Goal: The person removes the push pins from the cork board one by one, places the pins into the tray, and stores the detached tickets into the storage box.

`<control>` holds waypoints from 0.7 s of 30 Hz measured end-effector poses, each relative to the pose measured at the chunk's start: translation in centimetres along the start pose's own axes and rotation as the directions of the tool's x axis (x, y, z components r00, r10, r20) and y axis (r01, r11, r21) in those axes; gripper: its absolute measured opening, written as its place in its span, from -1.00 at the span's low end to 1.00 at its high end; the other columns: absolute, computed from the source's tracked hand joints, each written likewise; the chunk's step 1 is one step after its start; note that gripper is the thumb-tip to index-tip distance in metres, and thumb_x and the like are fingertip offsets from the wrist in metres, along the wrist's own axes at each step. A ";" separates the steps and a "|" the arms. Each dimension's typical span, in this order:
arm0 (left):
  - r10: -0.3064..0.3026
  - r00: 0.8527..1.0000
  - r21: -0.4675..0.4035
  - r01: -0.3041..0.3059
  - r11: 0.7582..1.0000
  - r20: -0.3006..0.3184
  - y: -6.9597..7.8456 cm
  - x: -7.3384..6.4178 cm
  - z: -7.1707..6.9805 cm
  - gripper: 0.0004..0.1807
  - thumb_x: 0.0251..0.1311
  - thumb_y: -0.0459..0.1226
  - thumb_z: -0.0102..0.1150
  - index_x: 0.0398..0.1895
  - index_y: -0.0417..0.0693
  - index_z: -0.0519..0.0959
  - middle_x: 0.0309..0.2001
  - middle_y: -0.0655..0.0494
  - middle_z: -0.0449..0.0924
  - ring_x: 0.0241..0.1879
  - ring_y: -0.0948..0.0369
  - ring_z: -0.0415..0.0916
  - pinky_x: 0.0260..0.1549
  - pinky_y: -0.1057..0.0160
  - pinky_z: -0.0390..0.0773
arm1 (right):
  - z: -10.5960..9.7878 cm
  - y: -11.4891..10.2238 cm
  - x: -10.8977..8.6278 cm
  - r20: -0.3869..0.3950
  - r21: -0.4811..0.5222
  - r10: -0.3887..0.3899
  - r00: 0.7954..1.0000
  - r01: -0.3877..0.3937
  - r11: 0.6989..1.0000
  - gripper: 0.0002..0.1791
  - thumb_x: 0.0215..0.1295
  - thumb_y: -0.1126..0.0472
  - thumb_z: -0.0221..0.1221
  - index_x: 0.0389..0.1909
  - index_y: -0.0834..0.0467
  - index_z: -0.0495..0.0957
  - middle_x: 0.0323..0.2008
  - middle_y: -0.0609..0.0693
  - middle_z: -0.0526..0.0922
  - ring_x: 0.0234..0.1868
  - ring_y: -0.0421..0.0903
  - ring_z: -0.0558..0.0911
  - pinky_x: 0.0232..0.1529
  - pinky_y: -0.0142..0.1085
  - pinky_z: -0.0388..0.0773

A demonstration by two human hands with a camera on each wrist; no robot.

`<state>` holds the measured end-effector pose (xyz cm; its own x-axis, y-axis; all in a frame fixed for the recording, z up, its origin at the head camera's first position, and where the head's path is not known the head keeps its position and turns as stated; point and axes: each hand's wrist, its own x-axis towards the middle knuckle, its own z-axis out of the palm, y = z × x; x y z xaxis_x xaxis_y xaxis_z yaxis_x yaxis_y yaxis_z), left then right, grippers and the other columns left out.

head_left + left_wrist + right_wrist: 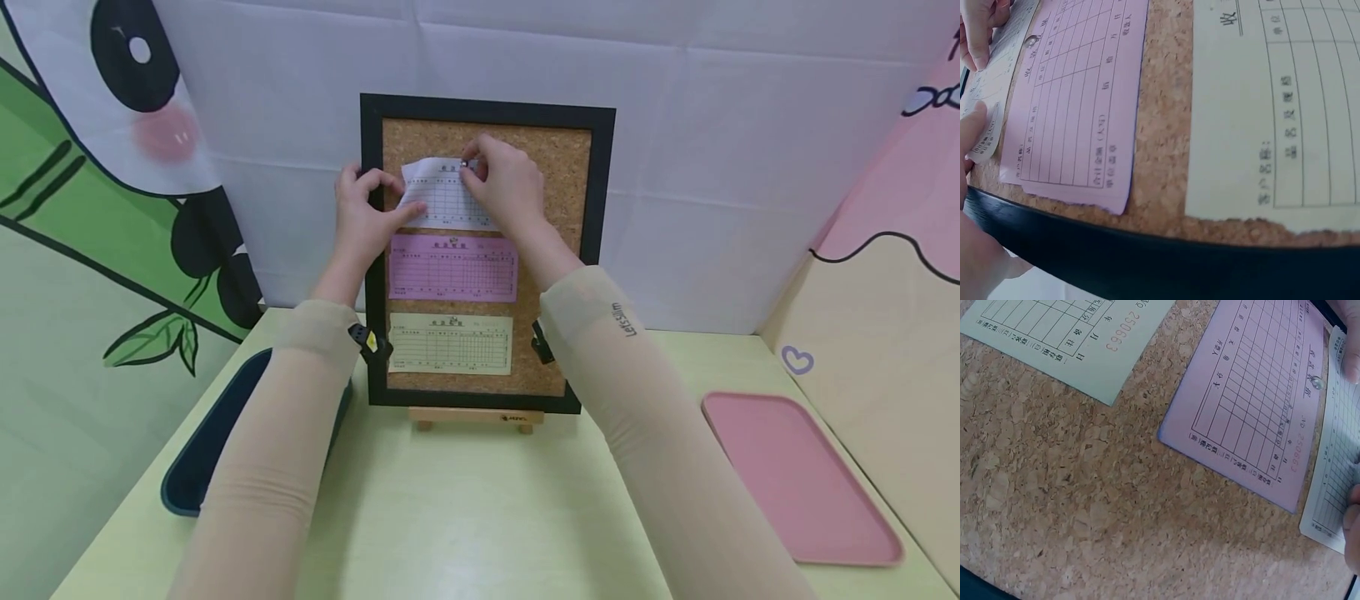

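Observation:
A white receipt slip [444,198] lies against the upper part of a black-framed corkboard [551,325], its top left corner curling off the cork. My left hand [362,221] holds the slip's left edge, thumb over the lower corner. At the slip's top middle, my right hand [513,187] pinches a small shiny push pin [464,164] between thumb and index finger, covering the slip's right part. Below hang a pink receipt slip [453,268] and a pale yellow one [450,343]. In the right wrist view a clear pin [1316,382] sits at the pink slip's top edge.
The board leans on a small wooden easel [476,415] on a pale table [450,517]. A dark blue tray [217,450] stands at the left, partly behind the left sleeve. To the right lies a pink tray [810,475]. A white cloth [675,167] hangs behind.

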<state>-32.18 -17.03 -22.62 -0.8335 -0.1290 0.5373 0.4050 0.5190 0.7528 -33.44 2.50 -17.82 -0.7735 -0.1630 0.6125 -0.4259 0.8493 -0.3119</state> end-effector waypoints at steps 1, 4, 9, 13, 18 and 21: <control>-0.003 1.000 -0.011 0.003 1.000 -0.006 -0.1 -0.1 0.1 -0.57 -0.12 0.04 0.45 -0.36 0.02 0.47 0.38 0.11 0.03 0.39 0.21 -0.11 0.33 0.19 0.01 | 0.0 0.0 0.0 0.000 -0.001 -0.001 1.000 0.001 1.000 -0.75 0.34 -0.03 0.08 -0.06 -0.06 0.54 -0.40 -0.11 0.49 -0.41 -0.20 0.42 -0.45 -0.37 0.23; -0.002 1.000 -0.032 0.001 0.999 -0.018 -0.3 -0.3 0.3 -0.56 -0.12 0.06 0.44 -0.36 -0.02 0.52 0.44 0.12 -0.04 0.43 0.22 -0.20 0.37 0.15 -0.10 | 0.0 0.0 0.0 -0.003 -0.002 -0.007 1.000 0.007 1.000 -0.76 0.34 -0.03 0.08 -0.07 -0.05 0.54 -0.40 -0.11 0.49 -0.41 -0.19 0.42 -0.45 -0.37 0.23; 0.001 1.000 -0.036 -0.001 0.999 -0.011 -0.5 -0.7 0.4 -0.44 -0.09 0.07 0.42 -0.19 -0.19 0.62 0.48 0.06 -0.15 0.46 0.14 -0.29 0.38 0.08 -0.12 | 0.0 0.0 0.0 -0.002 -0.005 -0.012 1.000 0.012 1.000 -0.76 0.34 -0.03 0.08 -0.07 -0.05 0.54 -0.40 -0.10 0.49 -0.41 -0.19 0.42 -0.44 -0.37 0.23; 0.005 1.000 -0.042 -0.005 0.999 -0.011 -0.6 -0.8 0.5 -0.43 -0.03 0.06 0.38 -0.17 -0.26 0.62 0.47 0.05 -0.14 0.46 0.12 -0.27 0.38 0.10 -0.09 | 0.0 0.0 0.1 -0.009 -0.013 -0.023 1.000 0.022 1.000 -0.76 0.34 -0.03 0.08 -0.07 -0.04 0.54 -0.40 -0.10 0.50 -0.42 -0.19 0.42 -0.44 -0.37 0.23; -0.018 0.999 -0.056 0.016 0.998 -0.043 -0.8 -0.7 0.7 -0.48 0.03 0.06 0.33 -0.29 -0.27 0.57 0.45 0.03 -0.04 0.45 0.11 -0.17 0.37 0.13 -0.03 | -0.1 0.0 0.2 -0.005 -0.028 -0.032 0.999 0.032 0.999 -0.75 0.35 -0.03 0.07 -0.08 -0.03 0.54 -0.40 -0.11 0.50 -0.43 -0.19 0.42 -0.46 -0.37 0.23; -0.051 0.997 -0.060 0.048 0.997 -0.054 -0.9 -0.7 0.8 -0.48 0.03 0.07 0.32 -0.28 -0.26 0.56 0.45 0.05 -0.01 0.44 0.10 -0.13 0.36 0.13 0.02 | -0.1 0.0 0.2 0.004 -0.046 -0.048 0.999 0.048 0.998 -0.74 0.36 -0.03 0.05 -0.07 -0.02 0.55 -0.41 -0.11 0.50 -0.44 -0.19 0.42 -0.47 -0.37 0.22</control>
<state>-32.25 -16.76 -23.96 -0.8315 -0.2008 0.5179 0.3863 0.4610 0.7989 -33.58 2.49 -17.61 -0.7538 -0.2058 0.6240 -0.4409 0.8626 -0.2480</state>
